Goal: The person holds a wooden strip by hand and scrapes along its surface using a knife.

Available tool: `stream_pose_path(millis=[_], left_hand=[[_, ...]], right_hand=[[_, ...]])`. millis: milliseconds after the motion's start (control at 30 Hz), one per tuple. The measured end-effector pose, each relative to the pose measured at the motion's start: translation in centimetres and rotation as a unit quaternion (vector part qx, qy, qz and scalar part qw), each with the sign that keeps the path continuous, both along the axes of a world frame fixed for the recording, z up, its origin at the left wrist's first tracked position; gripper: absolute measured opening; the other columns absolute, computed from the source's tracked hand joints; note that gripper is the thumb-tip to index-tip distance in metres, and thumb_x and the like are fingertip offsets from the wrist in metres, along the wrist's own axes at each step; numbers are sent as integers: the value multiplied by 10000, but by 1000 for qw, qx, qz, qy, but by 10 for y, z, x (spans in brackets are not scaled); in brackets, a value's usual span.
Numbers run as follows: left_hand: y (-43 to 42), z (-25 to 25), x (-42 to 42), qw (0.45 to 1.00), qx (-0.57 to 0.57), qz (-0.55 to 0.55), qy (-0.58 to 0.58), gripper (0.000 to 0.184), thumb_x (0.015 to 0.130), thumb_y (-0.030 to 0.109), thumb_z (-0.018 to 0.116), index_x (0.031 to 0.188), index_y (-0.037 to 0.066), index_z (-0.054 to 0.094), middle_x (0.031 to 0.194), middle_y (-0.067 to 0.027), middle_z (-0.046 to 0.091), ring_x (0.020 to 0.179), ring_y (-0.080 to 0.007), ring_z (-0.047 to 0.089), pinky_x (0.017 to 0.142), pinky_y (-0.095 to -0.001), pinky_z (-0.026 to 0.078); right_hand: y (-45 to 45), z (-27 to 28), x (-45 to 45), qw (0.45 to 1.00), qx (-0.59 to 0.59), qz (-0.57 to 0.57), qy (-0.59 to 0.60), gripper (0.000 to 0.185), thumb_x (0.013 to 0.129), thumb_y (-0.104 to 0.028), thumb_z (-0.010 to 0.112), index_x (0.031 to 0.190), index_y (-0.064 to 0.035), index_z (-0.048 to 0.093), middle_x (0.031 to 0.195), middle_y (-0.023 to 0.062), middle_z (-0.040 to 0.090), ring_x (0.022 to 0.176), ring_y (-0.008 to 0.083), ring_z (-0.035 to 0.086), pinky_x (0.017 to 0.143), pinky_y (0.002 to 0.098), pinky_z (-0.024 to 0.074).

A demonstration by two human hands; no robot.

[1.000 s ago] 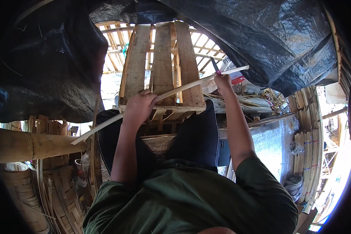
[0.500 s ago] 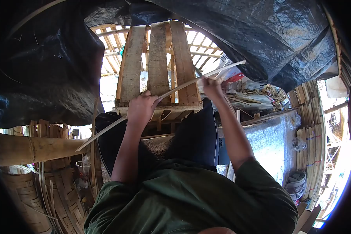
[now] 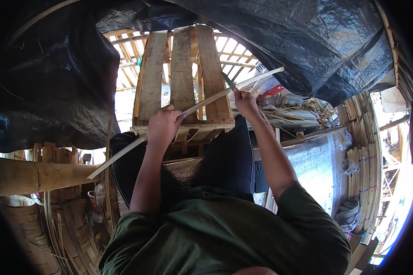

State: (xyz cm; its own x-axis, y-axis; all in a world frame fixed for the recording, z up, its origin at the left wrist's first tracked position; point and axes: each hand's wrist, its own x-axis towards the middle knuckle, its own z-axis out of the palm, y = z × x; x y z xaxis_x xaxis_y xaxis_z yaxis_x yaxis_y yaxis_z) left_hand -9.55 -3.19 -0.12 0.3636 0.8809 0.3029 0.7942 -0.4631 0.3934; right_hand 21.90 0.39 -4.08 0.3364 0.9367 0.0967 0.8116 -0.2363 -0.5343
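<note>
A long pale strip (image 3: pixel 205 101) slants across the view, low at the left and high at the right, in front of a slatted wooden stand (image 3: pixel 182 73). My left hand (image 3: pixel 163 123) is wrapped round the strip near the stand's front edge. Farther right, my right hand (image 3: pixel 246 103) is closed round the handle of a knife (image 3: pixel 228 81), whose blade points up and to the left and crosses the strip. The handle is mostly hidden by my fingers.
Dark plastic sheets (image 3: pixel 330 41) hang at both sides. A thick bamboo pole (image 3: pixel 50 177) lies at the left, above woven baskets (image 3: pixel 27 224). Bundled strips (image 3: pixel 365 183) stand at the right, near a grey cloth (image 3: pixel 348 213). A printed sack (image 3: pixel 270 87) lies behind my right hand.
My right hand with the knife has moved left and slightly down along the strip. My left hand stays closed on the strip, with little movement. The view has shifted slightly.
</note>
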Motion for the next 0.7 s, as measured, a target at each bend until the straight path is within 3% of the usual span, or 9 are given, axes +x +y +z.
stream_pose_path(millis=[33,167,267,300,333,400,567,700], left_hand=[[0,1,0,1000,-2,-4,-7,275,931,325,658,811,87,723,792,-109,604,729,-317,674,675,-437,557],[1,-1,0,1000,-21,-7,11,280,928,328,661,806,82,717,802,-106,613,723,-315,674,660,-432,557],[3,0,-3,999,-24,3,-20,273,903,340,693,833,80,739,765,-122,615,724,-342,658,671,-449,534],[2,-1,-3,999,-26,2,-20,273,903,340,693,833,80,739,765,-122,615,724,-342,658,671,-449,534],[2,-3,-2,999,-24,-2,-21,273,902,341,693,830,82,740,762,-121,614,726,-341,659,670,-447,534],[2,-2,-2,999,-22,-3,-24,273,902,341,693,827,84,741,759,-120,612,727,-340,659,670,-446,534],[1,-5,-3,1000,-3,-3,-26,275,895,330,700,801,74,735,758,-110,619,720,-334,662,669,-446,534],[1,-4,-1,999,-24,3,-25,276,892,328,703,790,73,733,774,-110,633,714,-337,661,669,-447,534]], right_hand=[[-2,4,1,998,-32,-15,50,633,1000,-510,465,819,41,718,792,313,672,875,479,675,791,533,519],[0,25,-4,993,-84,-70,53,615,993,-517,472,892,36,724,866,312,686,912,479,672,824,529,519],[1,-2,-22,1000,2,3,18,599,999,-516,467,964,27,718,927,318,686,950,487,664,841,540,513],[9,11,-13,993,-113,-2,15,593,1005,-521,461,1024,20,703,951,315,686,972,497,656,853,549,508],[6,22,-6,995,-97,-3,17,602,1010,-520,452,1051,32,690,932,315,688,973,497,659,858,552,511],[22,11,14,990,-104,-90,12,613,1011,-516,448,1024,43,700,898,325,683,954,499,661,870,553,509],[-5,18,-44,993,-61,33,-94,643,1016,-507,425,837,43,705,858,311,690,893,484,685,781,560,542],[27,-13,40,990,-86,-67,-86,565,1028,-477,385,963,-39,736,938,303,684,934,495,660,864,561,521]])
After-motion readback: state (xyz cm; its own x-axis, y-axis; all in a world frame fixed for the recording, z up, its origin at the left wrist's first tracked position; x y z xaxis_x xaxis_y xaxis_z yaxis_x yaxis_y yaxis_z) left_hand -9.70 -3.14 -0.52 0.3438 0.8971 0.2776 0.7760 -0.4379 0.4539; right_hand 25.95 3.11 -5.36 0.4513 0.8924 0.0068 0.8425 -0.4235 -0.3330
